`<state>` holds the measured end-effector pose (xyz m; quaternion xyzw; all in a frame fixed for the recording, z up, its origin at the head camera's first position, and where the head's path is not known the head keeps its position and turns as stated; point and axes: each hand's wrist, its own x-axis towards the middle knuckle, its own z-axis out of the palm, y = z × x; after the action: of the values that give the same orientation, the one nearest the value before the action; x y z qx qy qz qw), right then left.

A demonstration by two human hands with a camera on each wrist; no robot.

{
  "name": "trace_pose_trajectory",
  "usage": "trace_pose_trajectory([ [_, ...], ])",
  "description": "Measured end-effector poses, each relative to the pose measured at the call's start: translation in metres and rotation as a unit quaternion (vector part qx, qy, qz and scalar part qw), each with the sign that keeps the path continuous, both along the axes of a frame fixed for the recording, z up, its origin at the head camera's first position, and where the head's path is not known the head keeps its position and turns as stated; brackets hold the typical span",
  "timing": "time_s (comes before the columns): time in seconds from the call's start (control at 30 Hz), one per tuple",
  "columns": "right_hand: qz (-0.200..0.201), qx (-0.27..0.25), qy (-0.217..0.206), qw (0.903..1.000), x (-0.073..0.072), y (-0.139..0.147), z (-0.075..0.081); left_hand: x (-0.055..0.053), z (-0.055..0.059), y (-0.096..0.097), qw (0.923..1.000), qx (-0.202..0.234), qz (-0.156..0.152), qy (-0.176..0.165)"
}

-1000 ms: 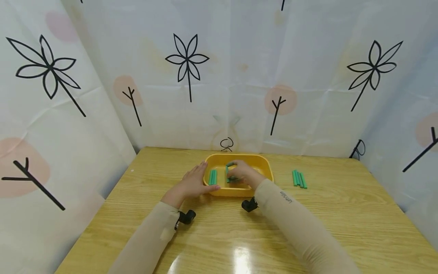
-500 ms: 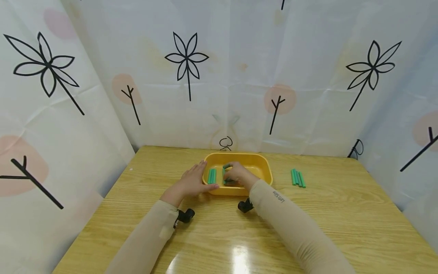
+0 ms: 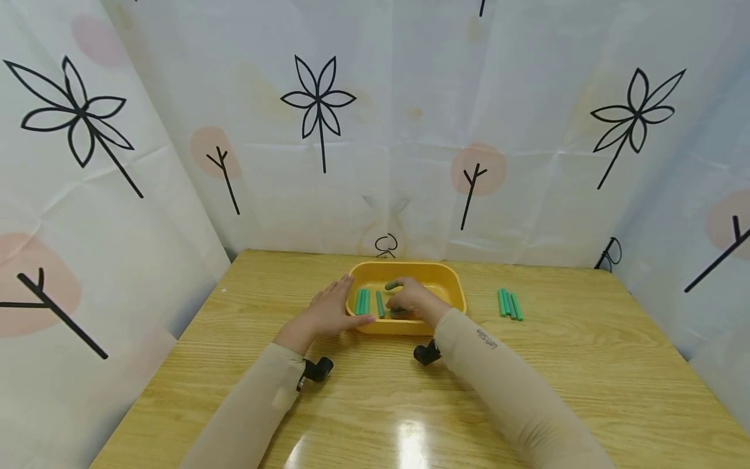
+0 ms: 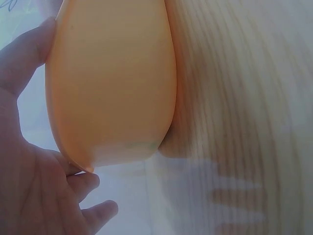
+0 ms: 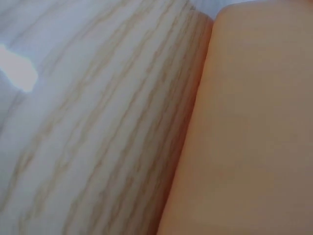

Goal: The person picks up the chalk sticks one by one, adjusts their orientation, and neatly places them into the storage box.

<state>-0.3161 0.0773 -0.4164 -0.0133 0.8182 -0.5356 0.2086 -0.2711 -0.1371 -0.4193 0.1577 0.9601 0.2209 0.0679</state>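
Observation:
In the head view, a yellow plastic tray (image 3: 404, 327) stands on the wooden table. My left hand (image 3: 330, 310) rests against its left end, fingers fairly straight along the side and thumb along the front rim. Inside the tray, a few green sticks (image 3: 362, 301) lie side by side at the left. Just right of them lies a single green stick (image 3: 380, 305). My right hand (image 3: 413, 299) is over the tray, its thumb and forefinger apart and beside this stick, with nothing visible between them. The right wrist view shows only the tray's outer wall (image 5: 249, 117) and tabletop.
Several more green sticks (image 3: 510, 305) lie together on the wooden table (image 3: 375, 397), right of the tray. A white patterned cloth (image 3: 398, 117) hangs behind the table and along both sides. Black wrist cameras sit below both hands.
My right hand carried a green stick left inside the tray, released it beside the sticks there, and drew slightly back to the right. My left hand stayed on the tray.

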Motion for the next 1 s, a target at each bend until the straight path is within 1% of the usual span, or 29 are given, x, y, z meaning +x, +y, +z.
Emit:
trace_pose_trajectory([
  [0.13, 0.003, -0.003, -0.003, 1.0000, 0.001, 0.008, 0.005, 0.000, 0.000, 0.000, 1.0000, -0.004, -0.003, -0.002],
  [0.3, 0.002, -0.022, -0.011, 0.9997, 0.003, 0.017, 0.015, 0.001, 0.000, 0.001, 1.0000, 0.001, -0.002, -0.003],
  [0.47, 0.019, -0.035, -0.002, 0.9992, 0.009, 0.028, 0.032, 0.002, 0.001, 0.001, 1.0000, 0.001, 0.004, -0.003],
  [0.6, 0.038, -0.031, 0.008, 0.9987, 0.014, 0.038, 0.046, 0.002, -0.001, 0.000, 1.0000, 0.000, 0.004, -0.004],
  [0.73, 0.042, -0.031, 0.015, 0.9985, 0.016, 0.047, 0.058, 0.001, -0.002, -0.001, 1.0000, 0.000, 0.001, -0.001],
  [1.0, 0.054, -0.023, 0.031, 0.9978, 0.019, 0.068, 0.076, 0.002, -0.001, -0.001, 1.0000, 0.004, -0.004, 0.001],
])
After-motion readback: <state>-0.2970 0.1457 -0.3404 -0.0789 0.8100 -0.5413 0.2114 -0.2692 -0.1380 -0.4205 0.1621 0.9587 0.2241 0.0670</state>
